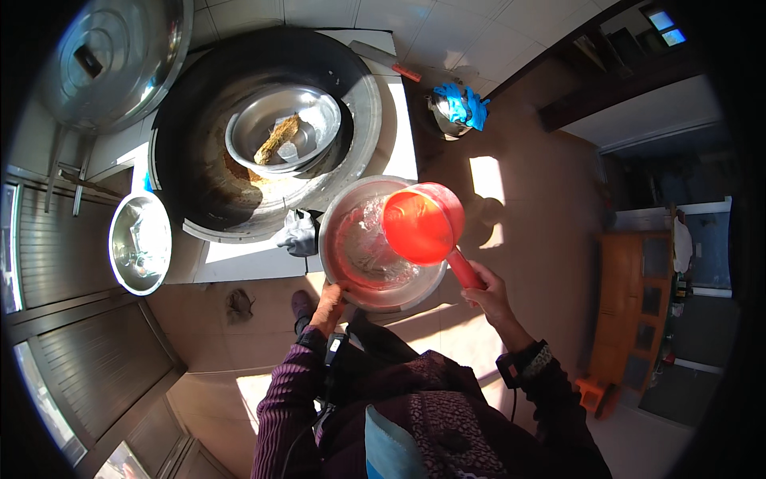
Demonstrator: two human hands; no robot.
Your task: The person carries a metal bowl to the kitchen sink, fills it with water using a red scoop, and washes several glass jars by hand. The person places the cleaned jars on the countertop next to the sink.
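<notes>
My right hand (491, 293) grips the handle of a red plastic dipper (458, 212). The dipper is tilted, its mouth over a wide metal basin (428, 291). Rippled water (371, 245) covers the bottom of this basin. With its fingers at the near left rim, my left hand (329, 308) holds the basin. A large dark wok (197, 120) is set into the white-tiled stove top beyond. Inside the wok sits a smaller metal bowl (239, 143), which holds a bristly straw-coloured brush (278, 139) and a translucent piece (288, 152).
A grey cloth (297, 232) lies at the stove edge by the basin. Left stand a metal bowl (140, 245) and a big metal lid (119, 60). A flat tool with a red handle (407, 73) lies behind. Blue gloves (462, 105) drape over a metal kettle (443, 123) at right.
</notes>
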